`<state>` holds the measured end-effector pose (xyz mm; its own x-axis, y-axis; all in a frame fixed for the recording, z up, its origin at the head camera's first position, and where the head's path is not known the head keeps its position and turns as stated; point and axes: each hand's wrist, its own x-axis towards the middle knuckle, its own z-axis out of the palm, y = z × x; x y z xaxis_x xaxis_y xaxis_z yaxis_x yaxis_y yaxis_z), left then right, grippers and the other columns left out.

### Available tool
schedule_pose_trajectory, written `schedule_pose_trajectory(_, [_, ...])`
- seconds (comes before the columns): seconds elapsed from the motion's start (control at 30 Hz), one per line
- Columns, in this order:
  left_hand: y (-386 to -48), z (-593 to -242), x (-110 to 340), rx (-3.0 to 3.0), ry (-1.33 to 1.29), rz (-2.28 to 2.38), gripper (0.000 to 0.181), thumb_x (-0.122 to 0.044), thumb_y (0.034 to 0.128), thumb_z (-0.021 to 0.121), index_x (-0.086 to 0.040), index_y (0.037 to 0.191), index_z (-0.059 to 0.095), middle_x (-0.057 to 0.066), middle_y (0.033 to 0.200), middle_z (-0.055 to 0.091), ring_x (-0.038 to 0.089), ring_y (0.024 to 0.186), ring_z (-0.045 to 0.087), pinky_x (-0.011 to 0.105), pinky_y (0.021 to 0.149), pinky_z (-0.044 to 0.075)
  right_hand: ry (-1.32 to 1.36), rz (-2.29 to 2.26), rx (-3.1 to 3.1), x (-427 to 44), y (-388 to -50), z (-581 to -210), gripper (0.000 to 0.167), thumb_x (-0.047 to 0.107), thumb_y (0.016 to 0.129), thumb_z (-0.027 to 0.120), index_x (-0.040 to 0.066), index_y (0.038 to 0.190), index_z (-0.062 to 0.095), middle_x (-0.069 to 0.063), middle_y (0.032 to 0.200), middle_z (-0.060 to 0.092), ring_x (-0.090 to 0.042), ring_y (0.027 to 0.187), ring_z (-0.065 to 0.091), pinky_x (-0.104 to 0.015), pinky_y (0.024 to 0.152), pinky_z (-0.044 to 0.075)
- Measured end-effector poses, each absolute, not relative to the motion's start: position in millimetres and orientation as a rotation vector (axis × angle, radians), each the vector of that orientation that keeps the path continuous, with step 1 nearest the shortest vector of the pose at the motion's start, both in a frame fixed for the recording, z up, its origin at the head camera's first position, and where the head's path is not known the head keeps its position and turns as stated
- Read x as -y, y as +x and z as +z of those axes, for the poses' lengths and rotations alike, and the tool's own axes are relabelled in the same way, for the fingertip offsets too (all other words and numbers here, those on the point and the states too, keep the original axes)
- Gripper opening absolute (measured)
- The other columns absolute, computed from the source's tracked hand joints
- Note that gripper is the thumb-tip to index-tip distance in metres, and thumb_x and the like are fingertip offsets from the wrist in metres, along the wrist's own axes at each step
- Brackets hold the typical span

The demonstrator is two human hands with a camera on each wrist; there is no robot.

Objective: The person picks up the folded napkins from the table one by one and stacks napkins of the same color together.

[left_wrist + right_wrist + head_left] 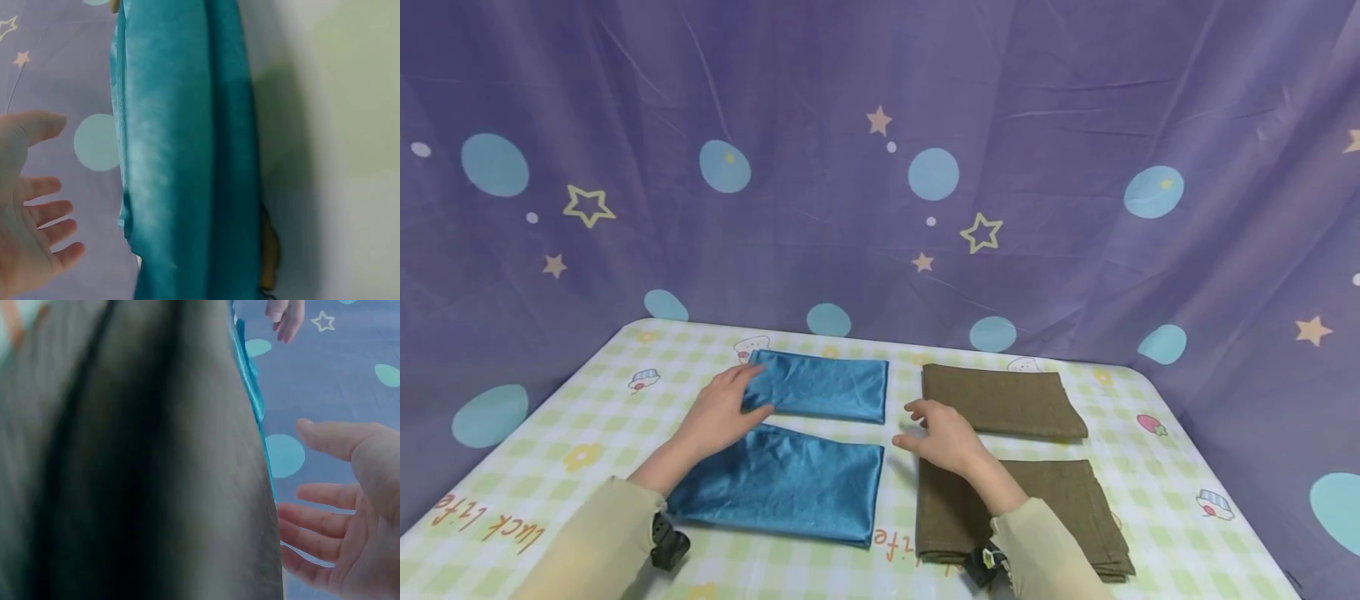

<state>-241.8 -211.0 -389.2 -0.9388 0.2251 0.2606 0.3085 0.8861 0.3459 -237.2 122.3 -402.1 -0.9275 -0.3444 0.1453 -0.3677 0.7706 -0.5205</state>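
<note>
Two folded shiny blue cloths lie on the left half of the table, a far one (823,387) and a near one (790,487). Two folded brown cloths lie on the right, one far (1000,402) and one near (1037,508). My left hand (722,410), thumb and fingers apart, is over the left end of the blue cloths; whether it touches the far one I cannot tell. My right hand (946,437) hovers by the left edges of the brown cloths with fingers spread and nothing held. Blue fabric (169,150) fills the middle of the left wrist view.
A white and green checked cover (587,417) with printed drawings lies over the table. Behind and beside the table hangs a purple curtain (820,242) with stars and dots. Dark wrist devices (668,542) sit at both cuffs.
</note>
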Motion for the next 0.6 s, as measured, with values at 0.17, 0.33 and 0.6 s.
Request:
schedule_pose_trajectory(0.17, [-234, -390, 218, 2.885, -0.350, -0.613, 0.060, -0.027, 0.0846, 0.061, 0.006, 0.131, 0.040, 0.029, 0.129, 0.040, 0.045, 0.115, 0.041, 0.058, 0.091, 0.036, 0.619, 0.935, 2.944, -117, -232, -407, 0.044, 0.033, 0.082, 0.065, 0.005, 0.115, 0.059, -0.010, 0.104, 0.063, -0.024, 0.091, 0.061, -0.036, 0.071, 0.049])
schedule_pose_trajectory(0.33, [-227, -391, 226, 2.925, -0.283, -0.609, 0.055, -0.024, 0.0839, 0.062, 0.007, 0.126, 0.045, 0.029, 0.125, 0.044, 0.045, 0.111, 0.044, 0.056, 0.089, 0.038, 0.610, 0.957, 2.959, -111, -227, -410, 0.039, 0.030, 0.085, 0.063, 0.006, 0.115, 0.060, -0.010, 0.105, 0.063, -0.023, 0.091, 0.061, -0.036, 0.069, 0.049])
schedule_pose_trajectory(0.6, [-223, -397, 234, 2.970, -0.168, -0.663, 0.046, -0.024, 0.0822, 0.064, 0.007, 0.114, 0.052, 0.025, 0.110, 0.052, 0.036, 0.096, 0.053, 0.049, 0.080, 0.044, 0.661, 0.932, 2.939, -101, -223, -413, 0.035, 0.028, 0.083, 0.064, 0.004, 0.110, 0.061, -0.010, 0.099, 0.064, -0.021, 0.085, 0.061, -0.035, 0.069, 0.049])
